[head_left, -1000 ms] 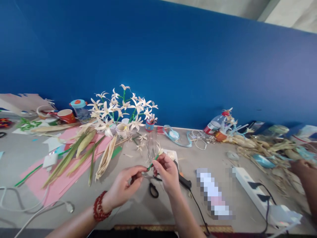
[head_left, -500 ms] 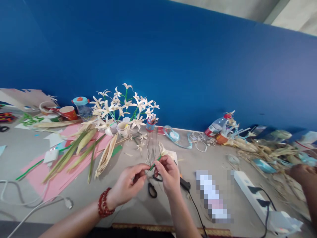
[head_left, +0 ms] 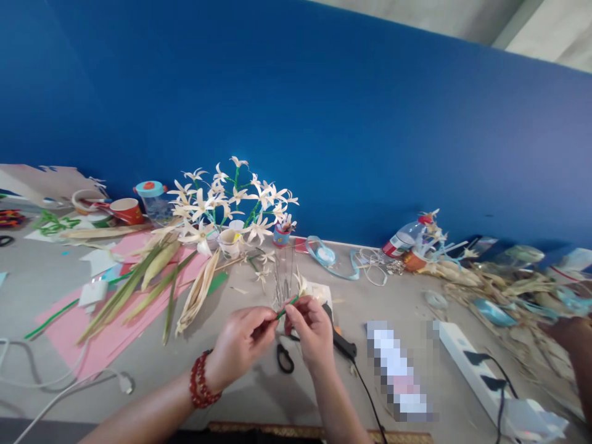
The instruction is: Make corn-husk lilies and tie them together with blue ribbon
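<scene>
Above the front of the table, my right hand (head_left: 313, 330) pinches the green stem of a handmade white flower (head_left: 300, 285), whose pale petals stick up past my fingers. My left hand (head_left: 247, 336), with a red bead bracelet (head_left: 201, 379) at the wrist, pinches the lower end of that same green stem (head_left: 283, 312). Both hands nearly meet around it. Just below them lie black-handled scissors (head_left: 285, 359), their blades partly hidden. Several thin wires (head_left: 283, 271) lie behind my fingers. A black glue gun (head_left: 343, 342) is beside my right hand.
Many finished white flowers (head_left: 231, 197) stand in cups at the back. Corn husks (head_left: 134, 290) lie on pink paper (head_left: 115, 333) to the left. A power strip (head_left: 467, 357) and a pixelated object (head_left: 400, 370) are at right. Another person's hand (head_left: 567, 336) reaches over husks at far right.
My left hand has turned slightly and its fingers have drawn closer together on the stem. The flower tilts a little differently. The other person's hand has shifted slightly.
</scene>
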`<state>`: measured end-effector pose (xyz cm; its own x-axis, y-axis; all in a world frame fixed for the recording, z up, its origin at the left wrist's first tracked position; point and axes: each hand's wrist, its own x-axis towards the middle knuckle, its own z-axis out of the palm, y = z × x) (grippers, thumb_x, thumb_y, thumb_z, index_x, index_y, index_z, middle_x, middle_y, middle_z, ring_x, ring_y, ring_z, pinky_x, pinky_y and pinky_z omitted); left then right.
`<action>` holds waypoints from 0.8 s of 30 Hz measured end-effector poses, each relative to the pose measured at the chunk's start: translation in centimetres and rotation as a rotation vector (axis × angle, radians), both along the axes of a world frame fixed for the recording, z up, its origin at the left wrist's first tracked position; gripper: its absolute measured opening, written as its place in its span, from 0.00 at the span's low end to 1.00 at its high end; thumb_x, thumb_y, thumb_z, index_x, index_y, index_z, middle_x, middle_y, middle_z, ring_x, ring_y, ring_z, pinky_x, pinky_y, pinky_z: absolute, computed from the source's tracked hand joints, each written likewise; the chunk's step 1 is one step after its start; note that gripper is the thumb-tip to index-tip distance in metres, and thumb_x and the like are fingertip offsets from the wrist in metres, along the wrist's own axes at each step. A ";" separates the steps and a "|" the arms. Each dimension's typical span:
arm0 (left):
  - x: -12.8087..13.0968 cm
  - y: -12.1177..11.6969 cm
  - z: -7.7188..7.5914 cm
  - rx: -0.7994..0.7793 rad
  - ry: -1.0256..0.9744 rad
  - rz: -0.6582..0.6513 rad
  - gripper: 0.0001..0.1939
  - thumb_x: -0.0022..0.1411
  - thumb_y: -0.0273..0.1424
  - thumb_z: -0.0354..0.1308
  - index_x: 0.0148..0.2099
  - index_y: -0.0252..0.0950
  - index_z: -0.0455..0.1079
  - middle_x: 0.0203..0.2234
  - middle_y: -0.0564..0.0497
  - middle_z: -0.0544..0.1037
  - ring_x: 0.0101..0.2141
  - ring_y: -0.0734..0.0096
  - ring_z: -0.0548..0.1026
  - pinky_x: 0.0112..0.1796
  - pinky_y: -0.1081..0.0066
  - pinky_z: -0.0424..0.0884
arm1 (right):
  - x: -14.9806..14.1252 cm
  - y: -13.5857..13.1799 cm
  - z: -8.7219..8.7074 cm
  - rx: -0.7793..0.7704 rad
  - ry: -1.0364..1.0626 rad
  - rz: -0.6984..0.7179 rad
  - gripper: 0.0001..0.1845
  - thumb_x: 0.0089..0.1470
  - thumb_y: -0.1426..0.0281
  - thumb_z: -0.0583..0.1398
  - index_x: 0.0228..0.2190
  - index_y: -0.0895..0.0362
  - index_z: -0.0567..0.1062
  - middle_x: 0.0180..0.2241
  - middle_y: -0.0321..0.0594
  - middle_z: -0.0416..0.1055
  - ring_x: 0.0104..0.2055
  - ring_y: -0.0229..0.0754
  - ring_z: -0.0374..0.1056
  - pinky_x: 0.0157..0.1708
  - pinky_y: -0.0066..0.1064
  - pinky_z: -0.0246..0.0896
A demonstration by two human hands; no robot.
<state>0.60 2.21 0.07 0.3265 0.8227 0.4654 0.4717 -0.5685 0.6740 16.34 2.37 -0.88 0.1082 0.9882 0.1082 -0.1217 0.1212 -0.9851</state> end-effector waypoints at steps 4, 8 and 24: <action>-0.3 0.4 -0.4 0.185 0.104 0.029 0.07 0.64 0.26 0.52 0.35 0.37 0.71 0.24 0.50 0.77 0.26 0.71 0.73 0.30 0.73 0.68 | 0.0 -0.5 -0.2 -0.011 -0.095 -0.012 0.15 0.54 0.58 0.62 0.26 0.57 0.70 0.18 0.30 0.63 0.19 0.33 0.61 0.21 0.25 0.58; -0.6 0.6 -0.7 0.313 0.233 0.026 0.08 0.65 0.27 0.52 0.37 0.37 0.72 0.24 0.49 0.76 0.27 0.69 0.74 0.31 0.72 0.68 | -0.1 -0.9 0.0 -0.008 -0.172 -0.022 0.16 0.57 0.59 0.61 0.24 0.56 0.69 0.16 0.30 0.62 0.18 0.33 0.59 0.21 0.24 0.55; -1.5 1.2 0.1 0.422 0.430 -0.080 0.12 0.67 0.27 0.48 0.36 0.35 0.72 0.24 0.49 0.74 0.27 0.69 0.70 0.30 0.70 0.64 | -0.7 -0.7 0.3 -0.022 -0.199 -0.043 0.15 0.51 0.59 0.64 0.24 0.56 0.70 0.19 0.32 0.65 0.19 0.34 0.60 0.19 0.25 0.57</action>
<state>-0.85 3.38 0.15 0.6112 0.5607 0.5587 0.5961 -0.7904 0.1411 15.62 1.63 -0.63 0.1290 0.9856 0.1097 0.0802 0.0999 -0.9918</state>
